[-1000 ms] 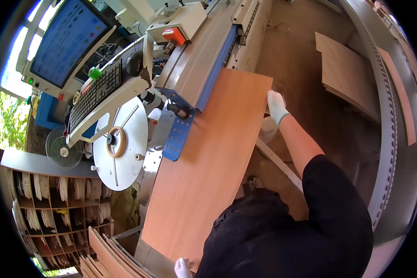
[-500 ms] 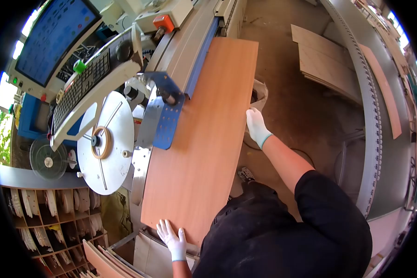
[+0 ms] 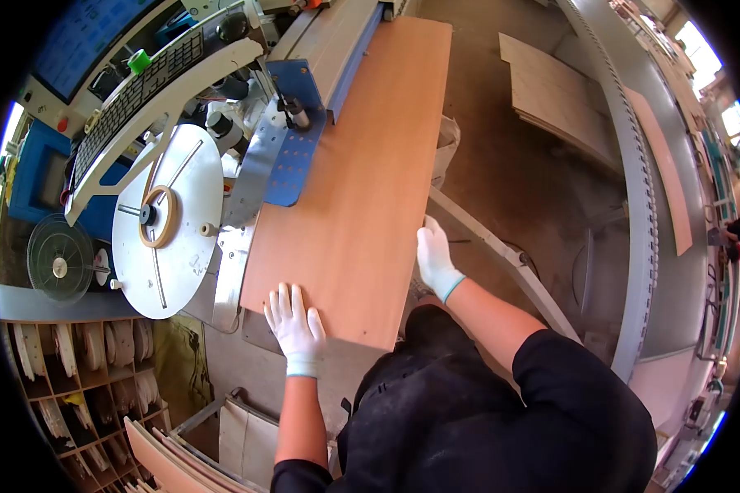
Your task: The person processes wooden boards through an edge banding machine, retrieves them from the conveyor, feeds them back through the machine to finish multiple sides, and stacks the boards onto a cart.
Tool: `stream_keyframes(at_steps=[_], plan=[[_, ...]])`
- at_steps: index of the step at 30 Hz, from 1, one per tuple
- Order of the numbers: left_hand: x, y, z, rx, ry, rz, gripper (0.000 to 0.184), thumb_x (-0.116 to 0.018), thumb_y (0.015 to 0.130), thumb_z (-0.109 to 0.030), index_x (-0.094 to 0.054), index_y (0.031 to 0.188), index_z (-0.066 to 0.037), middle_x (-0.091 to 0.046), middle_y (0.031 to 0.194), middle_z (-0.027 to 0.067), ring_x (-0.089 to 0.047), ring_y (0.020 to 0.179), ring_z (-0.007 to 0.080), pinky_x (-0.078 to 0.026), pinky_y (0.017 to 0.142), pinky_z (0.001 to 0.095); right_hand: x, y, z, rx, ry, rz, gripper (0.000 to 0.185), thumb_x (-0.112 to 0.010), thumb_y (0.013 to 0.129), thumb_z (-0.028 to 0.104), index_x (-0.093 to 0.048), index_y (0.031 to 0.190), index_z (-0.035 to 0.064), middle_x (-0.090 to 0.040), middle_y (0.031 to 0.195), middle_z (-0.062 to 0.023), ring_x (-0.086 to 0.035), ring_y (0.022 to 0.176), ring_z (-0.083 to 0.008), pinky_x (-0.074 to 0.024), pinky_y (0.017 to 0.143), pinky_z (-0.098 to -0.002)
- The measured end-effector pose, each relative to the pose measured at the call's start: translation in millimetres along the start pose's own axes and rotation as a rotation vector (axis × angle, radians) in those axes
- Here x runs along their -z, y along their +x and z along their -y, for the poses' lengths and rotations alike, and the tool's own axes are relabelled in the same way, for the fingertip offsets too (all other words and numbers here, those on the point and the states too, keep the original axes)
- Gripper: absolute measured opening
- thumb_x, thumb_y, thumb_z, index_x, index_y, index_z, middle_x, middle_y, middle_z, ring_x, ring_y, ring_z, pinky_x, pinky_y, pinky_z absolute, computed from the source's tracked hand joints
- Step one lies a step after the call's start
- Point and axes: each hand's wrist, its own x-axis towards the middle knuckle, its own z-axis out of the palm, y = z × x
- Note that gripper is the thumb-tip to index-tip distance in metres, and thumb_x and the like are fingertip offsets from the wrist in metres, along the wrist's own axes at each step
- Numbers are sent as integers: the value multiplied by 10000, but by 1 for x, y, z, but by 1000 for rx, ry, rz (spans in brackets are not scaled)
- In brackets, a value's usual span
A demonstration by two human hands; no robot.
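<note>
A long wood-grain board (image 3: 353,189) lies along the edge of the machine, its far end beside the machine's blue side rail. My left hand (image 3: 294,324), in a white glove, rests with spread fingers on the board's near-left corner. At the right edge of the board, my gloved right hand (image 3: 436,256) grips the side; its fingertips are partly hidden. A blue perforated bracket (image 3: 292,168) stands over the board's left side. To its left is a white reel disc (image 3: 168,263) carrying a roll of tan edge band (image 3: 171,218).
A keyboard (image 3: 144,103) and screen (image 3: 86,41) stand at the upper left. Below them is a shelf rack (image 3: 66,386) of rolls. A pale support beam (image 3: 510,263) runs right of my right hand. Stacked panels (image 3: 559,99) lie beyond, by a long metal-edged bench (image 3: 637,246).
The board has slid forward past the bracket, and my left hand has travelled with it. My right hand sits nearer to me along the board's edge. The view has shifted, showing the support beam.
</note>
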Motion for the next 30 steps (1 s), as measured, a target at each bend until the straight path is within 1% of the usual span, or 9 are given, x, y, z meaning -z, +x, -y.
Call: stream_keyframes(at_steps=[5, 10, 12, 16, 18, 21, 24, 26, 30], plan=[[-3, 34, 19, -5, 51, -74, 645, -514, 947, -355, -363, 1458, 9, -274, 1557, 245, -198, 1449, 457, -128, 1177, 556, -11, -105, -33, 164, -201, -1, 477, -375, 857, 10, -489, 1315, -61, -581, 1248, -155, -526, 1154, -199, -410, 992, -293], [-10, 37, 33, 104, 30, -107, 732, -524, 937, -370, -271, 1494, 32, -241, 1562, 271, -187, 1450, 462, -134, 1176, 549, 10, -149, -25, -386, 50, 191, 536, -380, 888, 29, -401, 1424, 32, -578, 1244, -187, -669, 967, -261, -568, 791, -336], [-8, 42, 27, 87, 6, -107, 728, -535, 930, -375, -297, 1483, 35, -254, 1560, 264, -192, 1451, 457, -146, 1178, 540, 13, -133, -27, -399, 29, 175, 420, -373, 977, 117, -438, 1383, 36, -622, 1162, -156, -655, 997, -239, -566, 792, -333], [-3, 44, 17, 116, 33, -24, 829, -623, 844, -475, -368, 1448, 32, -310, 1537, 248, -238, 1440, 434, -168, 1183, 530, 9, -45, -6, -12, 136, 168, 351, -398, 990, 170, -536, 1272, 14, -611, 1212, -58, -539, 1165, -170, -450, 975, -329], [-2, 45, 10, 122, 36, -19, 858, -639, 822, -506, -379, 1442, 28, -324, 1531, 246, -253, 1436, 429, -167, 1182, 529, 21, -17, -33, 103, 92, 25, 337, -429, 974, 169, -561, 1237, 6, -593, 1213, -51, -530, 1131, -158, -398, 1005, -299], [3, 42, -3, 119, -11, 70, 872, -651, 805, -532, -400, 1433, 18, -334, 1531, 228, -265, 1436, 410, -174, 1175, 539, 27, 14, -8, 54, -11, -268, 330, -432, 977, 178, -564, 1239, 28, -588, 1213, -46, -524, 1134, -164, -388, 1021, -314], [9, 52, -1, 178, -16, 93, 896, -683, 785, -536, -395, 1442, 1, -342, 1528, 218, -279, 1430, 401, -176, 1170, 544, -11, 52, 30, -128, 177, -134, 374, -401, 988, 218, -536, 1290, 43, -573, 1307, -68, -518, 1227, -209, -385, 1069, -360], [9, 51, 1, 187, -39, 90, 897, -676, 789, -544, -392, 1445, -3, -347, 1524, 215, -278, 1431, 390, -179, 1169, 539, 46, 104, -8, -25, 45, -199, 421, -376, 996, 248, -494, 1347, 48, -552, 1357, -99, -518, 1257, -254, -414, 1064, -404], [7, 52, 8, 180, -34, 59, 895, -655, 797, -565, -393, 1451, -14, -342, 1537, 190, -268, 1439, 381, -174, 1176, 526, 15, 127, 24, 45, 82, -87, 454, -358, 1005, 274, -464, 1385, 49, -552, 1352, -111, -525, 1245, -270, -445, 1030, -435]])
